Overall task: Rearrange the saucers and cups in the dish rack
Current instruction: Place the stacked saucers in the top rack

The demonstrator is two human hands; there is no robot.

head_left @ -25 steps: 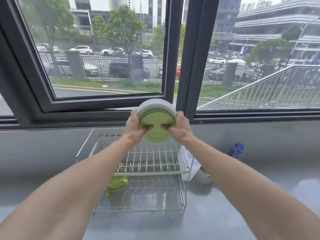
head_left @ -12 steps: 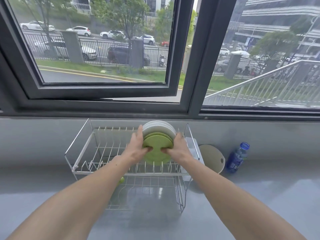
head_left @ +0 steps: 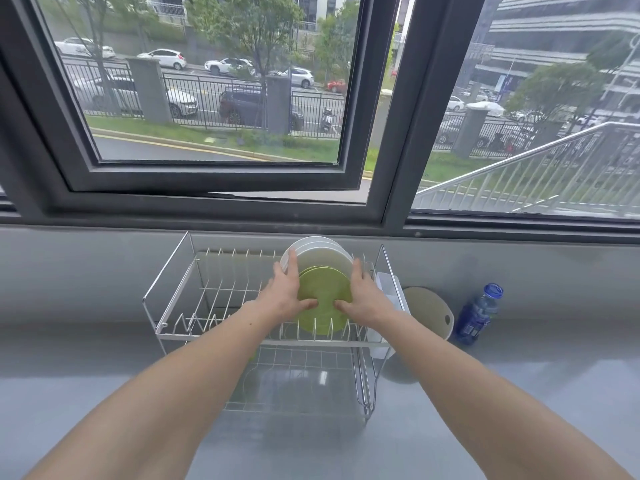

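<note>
Two hands are holding saucers in the rack.
The left hand (head_left: 282, 294) and right hand (head_left: 363, 296) are squeezing the stiff, breakable saucers (head_left: 323, 289) by their edges in the rack (head_left: 180, 332).

Saucers (head_left: 322, 292) upright in rack (head_left: 214, 306) top tier, right end; board (head_left: 429, 311) right of rack, bottle (head_left: 478, 315) farther right.

Arms: 2 bare forearms, no sleeves in view, entering from 7 and 5 o'clock.
Left hand (head_left: 282, 296): bare, no glove.
Right hand (head_left: 364, 296): bare, no glove.
Fingernails: short, unpainted.
</note>
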